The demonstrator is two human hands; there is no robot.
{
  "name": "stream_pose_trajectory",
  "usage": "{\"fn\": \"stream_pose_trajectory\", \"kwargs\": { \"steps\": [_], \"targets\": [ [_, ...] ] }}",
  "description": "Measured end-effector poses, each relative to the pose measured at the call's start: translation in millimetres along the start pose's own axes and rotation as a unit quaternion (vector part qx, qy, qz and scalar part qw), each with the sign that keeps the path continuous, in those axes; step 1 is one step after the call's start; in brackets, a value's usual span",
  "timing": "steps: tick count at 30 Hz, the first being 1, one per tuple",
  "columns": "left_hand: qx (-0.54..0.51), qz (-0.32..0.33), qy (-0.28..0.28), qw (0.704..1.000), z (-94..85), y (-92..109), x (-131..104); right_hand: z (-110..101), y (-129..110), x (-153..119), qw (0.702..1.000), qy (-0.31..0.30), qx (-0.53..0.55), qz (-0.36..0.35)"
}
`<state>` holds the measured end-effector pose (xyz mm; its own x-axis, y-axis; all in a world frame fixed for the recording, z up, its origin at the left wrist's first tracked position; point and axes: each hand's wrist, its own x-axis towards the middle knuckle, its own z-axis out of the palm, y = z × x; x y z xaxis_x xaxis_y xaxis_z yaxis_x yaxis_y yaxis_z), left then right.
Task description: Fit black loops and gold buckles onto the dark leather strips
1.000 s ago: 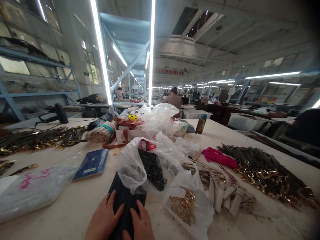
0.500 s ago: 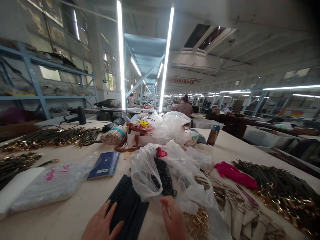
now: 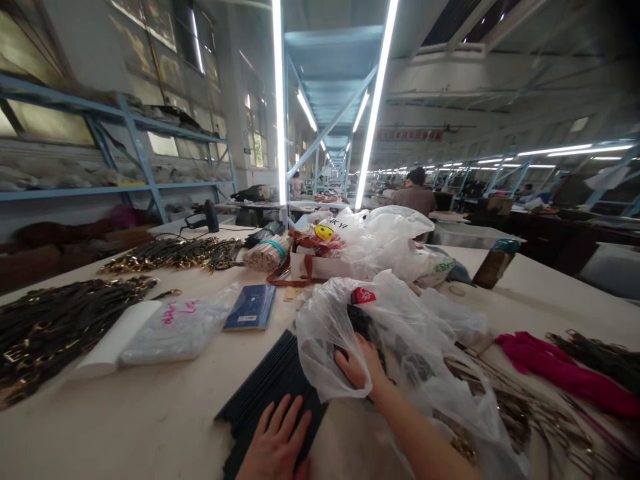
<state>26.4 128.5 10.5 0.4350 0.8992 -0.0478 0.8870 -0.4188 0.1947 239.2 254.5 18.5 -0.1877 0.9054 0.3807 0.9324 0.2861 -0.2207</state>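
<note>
My left hand [image 3: 277, 440] lies flat, fingers spread, on a stack of dark, narrow strips [image 3: 270, 373] on the table. Inside the mouth of a clear plastic bag [image 3: 325, 333] with a red mark is my right hand [image 3: 367, 367], over small black pieces [image 3: 359, 320]. Its thumb stands away from the fingers, whose tips are partly hidden among those pieces. The bag's loose film spreads to the right of my forearm, over brass-coloured metal parts.
Left of the strips are a blue booklet [image 3: 250, 307], a packed plastic bag [image 3: 175, 330], a white roll [image 3: 117, 339] and dark straps with gold clasps [image 3: 60, 320]. A pink cloth [image 3: 565, 370] and a brown bottle [image 3: 496, 263] stand right. A person [image 3: 415, 193] is farther back.
My right hand has moved forward from beside the bag into its mouth. My left hand still rests on the strips. The view has turned, shifting the scene rightward.
</note>
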Motion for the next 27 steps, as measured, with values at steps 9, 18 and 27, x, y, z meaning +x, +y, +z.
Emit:
{"fn": "stream_pose_trajectory", "kwargs": {
  "steps": [9,18,27],
  "targets": [
    [0.052,-0.046,0.056,0.996,-7.7,25,-6,-24,-5,-34,1.000,-0.010,0.007,-0.024],
    [0.040,-0.099,0.078,0.991,2.3,40,-6,-50,-14,-132,0.984,0.060,0.169,0.023],
    [-0.081,-0.102,0.098,0.987,-39.9,46,-27,-18,-67,-180,0.913,-0.050,0.397,0.076]
  ]
}}
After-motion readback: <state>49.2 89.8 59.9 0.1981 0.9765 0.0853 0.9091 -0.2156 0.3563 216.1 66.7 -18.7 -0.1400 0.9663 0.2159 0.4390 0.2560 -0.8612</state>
